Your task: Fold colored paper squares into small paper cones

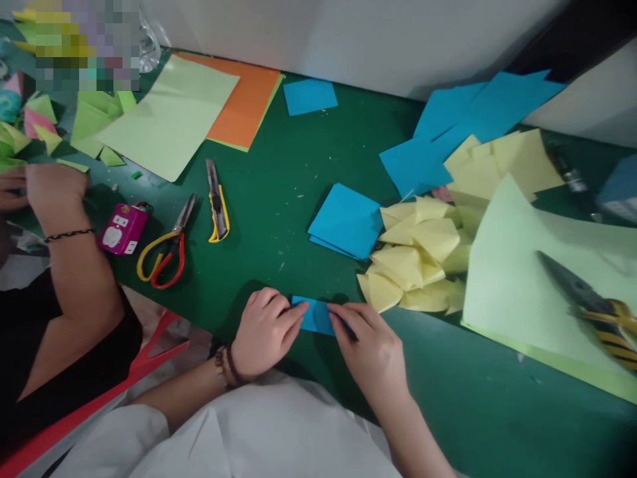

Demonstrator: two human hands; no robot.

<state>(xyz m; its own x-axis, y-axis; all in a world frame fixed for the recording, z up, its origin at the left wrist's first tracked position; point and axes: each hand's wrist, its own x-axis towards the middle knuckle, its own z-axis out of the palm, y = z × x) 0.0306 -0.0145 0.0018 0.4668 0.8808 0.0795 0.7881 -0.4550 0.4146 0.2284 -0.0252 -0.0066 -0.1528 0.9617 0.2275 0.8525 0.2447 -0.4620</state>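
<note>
A narrow blue paper strip, apparently folded, lies at the near edge of the green table. My left hand is closed on its left end, thumb and index finger pressed to the paper. At the right end, the fingers of my right hand pinch the same strip. Beyond my hands is a small stack of blue squares. Folded yellow paper pieces are heaped to the right of that stack.
Scissors, a yellow cutter and a purple box lie left, near another person's arm. Green sheets and orange paper lie behind. Blue sheets and large scissors on green paper are at right.
</note>
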